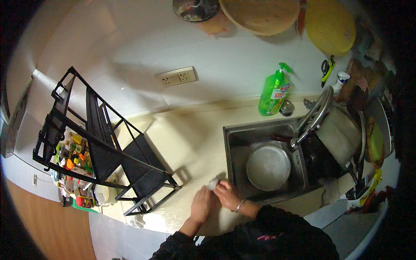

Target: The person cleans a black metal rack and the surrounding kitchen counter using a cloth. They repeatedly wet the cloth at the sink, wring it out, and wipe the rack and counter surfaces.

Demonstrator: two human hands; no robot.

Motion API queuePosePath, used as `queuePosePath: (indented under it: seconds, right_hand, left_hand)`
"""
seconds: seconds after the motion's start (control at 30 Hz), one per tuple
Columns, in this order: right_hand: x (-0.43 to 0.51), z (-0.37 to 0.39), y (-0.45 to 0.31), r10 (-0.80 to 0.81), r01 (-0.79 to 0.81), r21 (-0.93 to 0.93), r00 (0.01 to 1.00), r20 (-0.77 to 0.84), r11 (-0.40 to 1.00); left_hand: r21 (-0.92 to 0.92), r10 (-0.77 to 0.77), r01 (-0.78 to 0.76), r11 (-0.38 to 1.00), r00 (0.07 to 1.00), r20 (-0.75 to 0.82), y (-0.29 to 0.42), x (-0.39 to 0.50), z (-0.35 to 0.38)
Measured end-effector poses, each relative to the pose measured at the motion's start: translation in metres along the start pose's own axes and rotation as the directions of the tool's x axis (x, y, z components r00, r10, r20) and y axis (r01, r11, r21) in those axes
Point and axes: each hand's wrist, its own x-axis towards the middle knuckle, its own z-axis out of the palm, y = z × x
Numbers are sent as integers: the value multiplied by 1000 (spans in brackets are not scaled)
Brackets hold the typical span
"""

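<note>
My left hand [201,204] and my right hand [228,195] come together over the cream countertop [195,162], just left of the sink. Between their fingertips is a small whitish item [213,184], too blurred to name. The fingers of both hands touch it. A bracelet sits on my right wrist. To the right, in the steel sink [239,143], stands a round metal pan [268,167] holding cloudy liquid. Further to the left, a black metal shelf rack [107,159] stands tilted on the counter.
A green pump bottle [272,94] and a small jar [287,108] stand behind the sink. The curved faucet [317,120] reaches over its right side, near a large pot [339,136]. Seasoning bottles [76,156] crowd behind the rack. A white cloth [135,221] lies at the front edge.
</note>
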Motion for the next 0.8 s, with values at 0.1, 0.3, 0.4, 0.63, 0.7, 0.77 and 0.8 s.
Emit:
queuePosePath:
  seconds: [0.1, 0.3, 0.4, 0.63, 0.7, 0.77, 0.8]
  right_hand:
    - [-27, -5, -2, -103, 103, 12, 990, 95, 995]
    - [88, -38, 106, 315, -174, 316, 820, -478, 933]
    - [160, -50, 159, 523, -436, 290, 740, -423, 852]
    - [133, -9, 131, 444, -455, 84, 785, -432, 886]
    - [105, -10, 113, 514, -498, 144, 779, -360, 855]
    - [72, -11, 91, 512, -473, 196, 791, -336, 859]
    - [55, -10, 77, 489, -469, 149, 795, -359, 871]
  left_hand:
    - [-110, -85, 124, 986, 948, 306, 12, -11, -29]
    - [79, 26, -39, 996, 988, 152, 26, 46, -28]
    - [261, -42, -29, 965, 964, 263, 31, 51, -16]
    - [283, -85, -9, 959, 944, 319, 27, 46, -8]
    - [281, -52, -40, 959, 949, 310, 27, 47, -9]
    - [308, -24, -76, 948, 951, 309, 28, 48, -9]
    - [339, -21, -90, 937, 950, 310, 28, 49, -9]
